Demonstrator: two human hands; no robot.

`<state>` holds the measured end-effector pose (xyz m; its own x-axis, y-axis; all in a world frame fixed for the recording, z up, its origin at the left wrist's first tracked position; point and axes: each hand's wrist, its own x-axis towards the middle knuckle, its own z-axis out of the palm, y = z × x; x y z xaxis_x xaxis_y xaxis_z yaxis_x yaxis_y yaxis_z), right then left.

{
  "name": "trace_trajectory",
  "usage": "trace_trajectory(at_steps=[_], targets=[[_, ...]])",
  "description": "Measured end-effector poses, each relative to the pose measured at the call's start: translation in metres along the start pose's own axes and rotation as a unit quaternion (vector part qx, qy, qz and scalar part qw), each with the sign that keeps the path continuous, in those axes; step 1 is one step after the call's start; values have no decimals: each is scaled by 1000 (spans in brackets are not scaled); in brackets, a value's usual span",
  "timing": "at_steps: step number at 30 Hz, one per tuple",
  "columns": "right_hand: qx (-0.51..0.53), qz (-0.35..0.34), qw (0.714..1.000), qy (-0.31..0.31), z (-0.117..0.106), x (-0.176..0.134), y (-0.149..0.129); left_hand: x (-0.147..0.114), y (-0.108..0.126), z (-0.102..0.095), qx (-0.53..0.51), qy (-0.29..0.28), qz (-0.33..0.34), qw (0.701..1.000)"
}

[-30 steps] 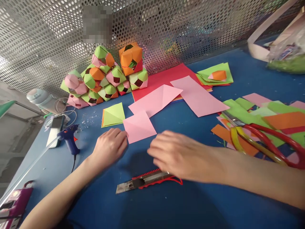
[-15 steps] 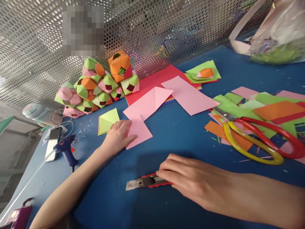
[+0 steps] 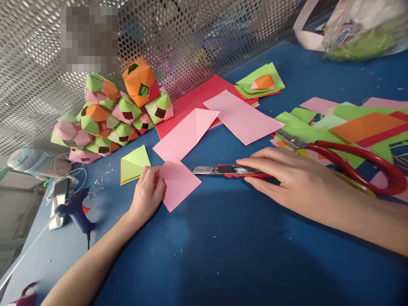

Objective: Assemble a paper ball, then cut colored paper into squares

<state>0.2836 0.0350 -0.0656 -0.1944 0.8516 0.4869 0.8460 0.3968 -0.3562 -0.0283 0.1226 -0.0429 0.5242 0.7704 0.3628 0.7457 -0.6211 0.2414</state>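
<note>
A square of pink paper (image 3: 180, 187) has its left corner pinched between the fingers of my left hand (image 3: 147, 190), which is closed. My right hand (image 3: 287, 178) grips the rear of a red utility knife (image 3: 234, 170), thumb and fingers at its handle. The metal blade end points left and lies close to the square's right corner. Beside my left hand rests a small stack of light green paper (image 3: 135, 165). Two larger pink sheets lie just beyond the square: a creased one (image 3: 188, 131) and a flat one (image 3: 242, 117).
Folded paper balls (image 3: 98, 117) are piled against the perforated metal screen (image 3: 178, 46). A blue glue gun (image 3: 76, 209) and a phone (image 3: 59, 204) lie at left. Red-handled scissors (image 3: 353, 155) rest on paper scraps (image 3: 366, 127) at right. Green squares (image 3: 270, 73) lie behind.
My right hand has moved the utility knife up and away from the front, beside the pink square. My left hand has gone from lying on the paper to pinching its corner.
</note>
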Motion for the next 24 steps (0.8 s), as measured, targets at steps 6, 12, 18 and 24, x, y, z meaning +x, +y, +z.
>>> trace_trajectory(at_steps=[6,12,18,24], targets=[[-25,-20,999,-4,4,-3,2,0,3,-3,-8,-7,-3,1000],[-18,-48,999,4,9,-1,2,-1,1,-4,-2,-13,6,1000],[-5,-51,999,-4,11,-3,5,-2,1,-3,9,0,-3,1000],[0,-53,998,-16,9,-3,7,-4,5,-7,58,20,125,990]])
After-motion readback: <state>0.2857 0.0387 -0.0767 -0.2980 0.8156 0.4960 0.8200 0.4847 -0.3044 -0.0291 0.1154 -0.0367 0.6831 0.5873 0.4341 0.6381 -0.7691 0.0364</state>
